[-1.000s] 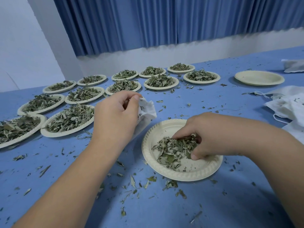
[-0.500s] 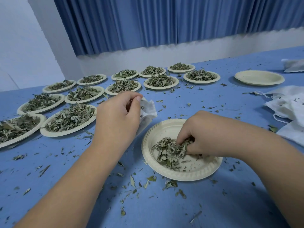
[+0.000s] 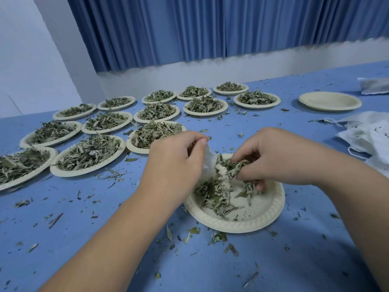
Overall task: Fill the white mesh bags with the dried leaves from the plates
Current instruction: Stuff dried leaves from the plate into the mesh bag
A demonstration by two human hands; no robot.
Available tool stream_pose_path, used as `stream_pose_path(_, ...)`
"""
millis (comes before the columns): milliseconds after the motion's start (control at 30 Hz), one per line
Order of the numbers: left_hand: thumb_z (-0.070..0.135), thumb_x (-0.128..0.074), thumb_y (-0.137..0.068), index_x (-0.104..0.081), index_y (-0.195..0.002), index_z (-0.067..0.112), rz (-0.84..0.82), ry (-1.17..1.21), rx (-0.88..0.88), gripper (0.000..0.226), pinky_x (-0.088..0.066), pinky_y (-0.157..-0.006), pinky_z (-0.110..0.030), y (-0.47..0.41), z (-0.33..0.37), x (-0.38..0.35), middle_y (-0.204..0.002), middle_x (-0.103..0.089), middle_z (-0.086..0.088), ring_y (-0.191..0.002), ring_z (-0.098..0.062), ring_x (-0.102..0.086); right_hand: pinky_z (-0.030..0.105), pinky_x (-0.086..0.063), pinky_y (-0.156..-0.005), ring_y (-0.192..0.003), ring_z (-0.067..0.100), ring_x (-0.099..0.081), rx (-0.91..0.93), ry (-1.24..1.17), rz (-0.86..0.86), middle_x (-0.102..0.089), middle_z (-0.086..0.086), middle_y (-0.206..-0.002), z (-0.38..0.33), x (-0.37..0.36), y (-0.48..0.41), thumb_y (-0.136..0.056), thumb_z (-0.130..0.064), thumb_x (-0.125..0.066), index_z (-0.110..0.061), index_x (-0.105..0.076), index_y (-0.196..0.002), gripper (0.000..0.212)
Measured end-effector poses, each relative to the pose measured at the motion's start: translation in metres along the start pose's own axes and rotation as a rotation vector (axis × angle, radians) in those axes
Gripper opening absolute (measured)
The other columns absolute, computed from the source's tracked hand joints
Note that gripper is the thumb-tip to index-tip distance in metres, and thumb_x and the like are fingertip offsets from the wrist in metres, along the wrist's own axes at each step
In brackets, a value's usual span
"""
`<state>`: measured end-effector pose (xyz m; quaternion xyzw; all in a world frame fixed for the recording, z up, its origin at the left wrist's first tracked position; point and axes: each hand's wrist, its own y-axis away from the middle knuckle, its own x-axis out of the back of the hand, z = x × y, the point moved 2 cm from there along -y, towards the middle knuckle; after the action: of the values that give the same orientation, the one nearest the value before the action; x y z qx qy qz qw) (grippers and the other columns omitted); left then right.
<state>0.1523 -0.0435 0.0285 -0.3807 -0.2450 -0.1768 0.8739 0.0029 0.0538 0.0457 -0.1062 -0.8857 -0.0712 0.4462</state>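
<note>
Nearest, on the blue tabletop (image 3: 210,270), many loose leaf crumbs (image 3: 217,237) around a cream paper plate (image 3: 252,223). On this plate, only a thin rest of dried leaves (image 3: 214,197), mostly on its left half. Just above the plate's far-left rim, the left hand (image 3: 176,159), curled, pinching the edge of a white mesh bag (image 3: 210,159) between thumb and fingers, with most of the bag hidden behind the hand. Close to its right, the right hand (image 3: 271,157), fingers bent around a tuft of leaves (image 3: 233,165) held right against the bag's visible edge. Cannot tell if the bag's mouth is open. At the right border, a heap of more white bags (image 3: 368,135). Farther to the left, filled plates (image 3: 88,153) in rows, and far right one empty plate (image 3: 329,101). Behind all, a pale wall and a blue curtain (image 3: 210,28).
</note>
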Motion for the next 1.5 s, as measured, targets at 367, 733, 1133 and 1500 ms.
stream_pose_path(367, 0.016, -0.062, -0.091, -0.077, -0.086, 0.02, -0.019, 0.003, -0.053, 0.016, -0.043, -0.059, -0.019, 0.008, 0.016, -0.013, -0.048, -0.056, 0.013, -0.059, -0.006, -0.057, 0.029, -0.058, -0.06, -0.05, 0.007, -0.064, -0.042, 0.277, 0.092, -0.068, 0.001, -0.055, -0.011, -0.022, -0.007, -0.079, -0.017, -0.06, -0.024, -0.07, -0.081, 0.012)
stream_pose_path(733, 0.019, -0.061, -0.09, -0.076, -0.082, 0.022, 0.006, 0.042, 0.037, 0.017, -0.034, -0.055, -0.008, 0.005, 0.01, -0.011, -0.055, -0.058, 0.02, -0.056, 0.001, -0.051, 0.016, -0.039, -0.055, -0.064, -0.003, -0.049, 0.062, 0.19, 0.291, -0.055, -0.013, -0.072, -0.019, -0.02, -0.001, -0.071, -0.04, -0.075, -0.033, -0.06, -0.084, 0.021)
stream_pose_path(1133, 0.017, -0.062, -0.092, -0.068, -0.069, 0.034, 0.009, 0.219, 0.14, 0.029, -0.036, -0.047, -0.009, 0.004, 0.009, -0.007, -0.05, -0.059, 0.016, -0.046, 0.002, -0.051, 0.018, -0.044, -0.061, -0.068, 0.0, -0.057, 0.127, -0.027, 0.296, -0.064, -0.013, -0.067, -0.019, -0.018, 0.0, -0.071, -0.031, -0.078, -0.03, -0.074, -0.09, 0.019)
stream_pose_path(1500, 0.018, -0.061, -0.092, -0.069, -0.072, 0.034, 0.013, 0.308, 0.2, 0.027, -0.049, -0.053, -0.019, 0.002, 0.006, -0.007, -0.051, -0.06, 0.018, -0.045, 0.002, -0.052, 0.005, -0.042, -0.058, -0.061, -0.008, -0.061, 0.121, -0.194, 0.337, -0.066, -0.02, -0.062, -0.02, -0.021, -0.003, -0.067, -0.034, -0.082, -0.031, -0.074, -0.089, 0.024)
